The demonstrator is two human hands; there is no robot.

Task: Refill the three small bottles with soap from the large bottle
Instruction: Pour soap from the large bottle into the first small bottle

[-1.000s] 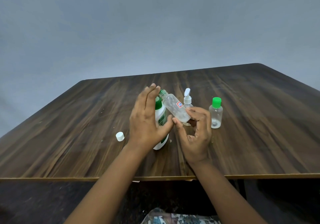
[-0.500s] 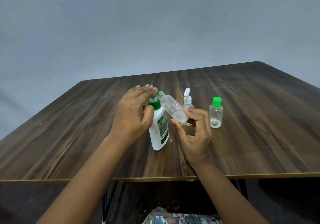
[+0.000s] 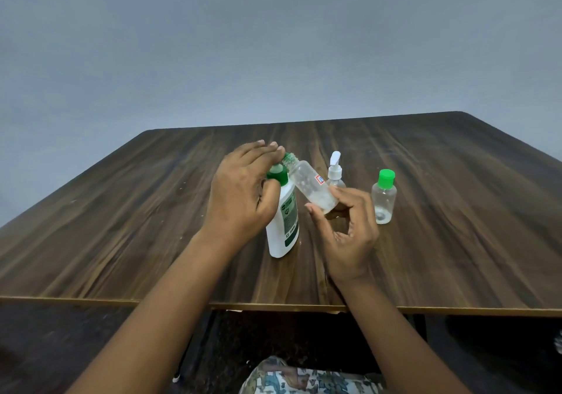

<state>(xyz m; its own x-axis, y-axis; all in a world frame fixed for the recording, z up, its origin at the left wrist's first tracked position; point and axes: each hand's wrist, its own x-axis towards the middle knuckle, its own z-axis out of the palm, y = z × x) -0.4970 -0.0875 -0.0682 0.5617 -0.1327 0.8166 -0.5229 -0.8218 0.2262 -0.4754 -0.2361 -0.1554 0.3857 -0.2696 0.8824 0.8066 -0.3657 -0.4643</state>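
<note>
Left hand [image 3: 240, 193] grasps the cap [image 3: 279, 175] of the large bottle [image 3: 284, 223] standing upright mid-table [image 3: 121, 226]; right hand [image 3: 349, 235] grips a tilted, uncapped small bottle [image 3: 310, 188], its mouth beside that cap.

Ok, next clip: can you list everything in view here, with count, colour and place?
large white plastic bottle with green cap: one, white and green, upright at table centre
small clear open-necked bottle with red-and-blue sticker: one, clear, tilted in the air, neck beside the large bottle's cap
small clear bottle with white pump: one, clear and white, standing behind the right hand
small clear bottle with green cap: one, clear and green, standing furthest right
dark brown wooden table: one, under all the bottles
grey wall: one, behind the table
patterned cloth: one, multicoloured, bottom edge
left hand: one, at the large bottle's cap, grip unclear
right hand: one, pinches the open-necked bottle's base
</note>
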